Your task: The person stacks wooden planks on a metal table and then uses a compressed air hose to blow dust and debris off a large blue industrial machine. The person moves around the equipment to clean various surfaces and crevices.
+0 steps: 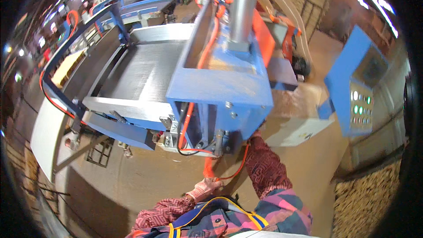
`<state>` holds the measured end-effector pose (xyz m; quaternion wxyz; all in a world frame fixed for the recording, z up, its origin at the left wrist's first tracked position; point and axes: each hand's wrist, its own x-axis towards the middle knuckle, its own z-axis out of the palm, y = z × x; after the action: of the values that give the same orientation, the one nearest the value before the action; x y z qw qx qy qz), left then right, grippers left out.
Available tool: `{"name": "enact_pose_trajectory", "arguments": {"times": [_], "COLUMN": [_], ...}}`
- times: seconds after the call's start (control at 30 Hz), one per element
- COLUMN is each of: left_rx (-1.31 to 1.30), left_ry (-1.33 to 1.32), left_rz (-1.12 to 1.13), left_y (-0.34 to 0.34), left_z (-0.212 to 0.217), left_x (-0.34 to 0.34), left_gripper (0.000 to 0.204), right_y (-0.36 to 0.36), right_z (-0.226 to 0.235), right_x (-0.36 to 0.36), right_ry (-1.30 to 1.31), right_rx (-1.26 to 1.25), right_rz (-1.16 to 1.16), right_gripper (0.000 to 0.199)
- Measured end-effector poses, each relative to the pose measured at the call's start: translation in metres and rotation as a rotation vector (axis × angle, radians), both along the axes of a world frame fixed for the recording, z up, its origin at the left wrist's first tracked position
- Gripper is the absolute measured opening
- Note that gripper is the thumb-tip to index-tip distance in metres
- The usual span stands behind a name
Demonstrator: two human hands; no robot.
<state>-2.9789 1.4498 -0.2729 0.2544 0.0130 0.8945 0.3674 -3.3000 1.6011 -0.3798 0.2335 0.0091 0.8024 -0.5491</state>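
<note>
Our left forearm (163, 211) comes in low and angles rightward across the body, bringing our left hand (209, 187) in front of the waist. Its fingers are curled closed on the lower end of the orange hose (209, 167), which shows just below the blue machine housing (218, 89). A thinner orange line (241, 167) curves from beside that hand up toward our right sleeve (265, 165). Our right arm reaches forward, nearly straight, to the housing's lower edge, where our right hand (255, 135) is mostly hidden; we cannot tell how its fingers stand. Farther right is a blue control panel (361, 101) with lit buttons.
</note>
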Motion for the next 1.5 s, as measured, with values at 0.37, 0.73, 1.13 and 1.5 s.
{"name": "enact_pose_trajectory", "arguments": {"times": [0.37, 0.73, 1.13, 1.5], "left_rx": [0.316, 0.541, 1.244, 1.904], "left_ry": [-0.08, -0.415, -0.48, -0.489], "left_rz": [-0.226, -0.635, -0.034, -0.102], "left_y": [-0.174, -0.278, -0.429, -0.603], "left_z": [-0.004, -0.016, 0.074, 0.259], "left_x": [0.015, 0.033, -0.002, -0.12], "left_gripper": [0.03, 0.037, 0.03, 0.082], "right_y": [0.06, -0.149, -0.403, -0.582], "right_z": [-0.012, 0.157, 0.358, 0.408], "right_x": [0.148, 0.385, 0.178, -0.152], "right_ry": [-0.27, -0.555, 0.401, 0.378], "right_rx": [-0.666, -0.106, 0.17, 0.648], "right_rz": [-0.478, -0.261, 0.086, -0.136], "right_gripper": [0.036, 0.053, 0.058, 0.032]}}
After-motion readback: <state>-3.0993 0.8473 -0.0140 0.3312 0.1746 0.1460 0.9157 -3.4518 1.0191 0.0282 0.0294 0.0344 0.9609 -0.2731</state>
